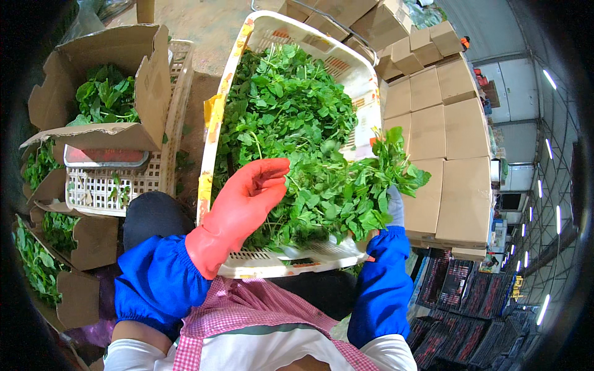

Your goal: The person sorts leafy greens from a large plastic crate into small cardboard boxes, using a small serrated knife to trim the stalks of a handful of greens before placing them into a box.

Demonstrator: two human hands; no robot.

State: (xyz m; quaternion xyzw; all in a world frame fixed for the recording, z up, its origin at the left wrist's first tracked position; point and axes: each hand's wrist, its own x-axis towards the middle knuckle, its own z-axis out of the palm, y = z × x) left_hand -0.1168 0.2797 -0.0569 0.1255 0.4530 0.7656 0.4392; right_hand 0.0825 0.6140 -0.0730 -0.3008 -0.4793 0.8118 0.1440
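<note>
A white plastic crate with orange and yellow stains stands before me, heaped with leafy green herbs that look like mint. My left hand, in a red rubber glove, is over the crate's near left part, palm turned inward and fingers curled beside the herbs; whether it touches them is unclear. My right hand, in a grey glove, is at the crate's right side, shut on a bunch of leafy stems. Leaves hide most of its fingers. Blue sleeve covers are on both forearms.
At the left, an open cardboard box of greens stands on a scale over an upturned-looking white crate. Smaller boxes of greens lie at the lower left. Stacked cartons rise at the right, with dark crates below them.
</note>
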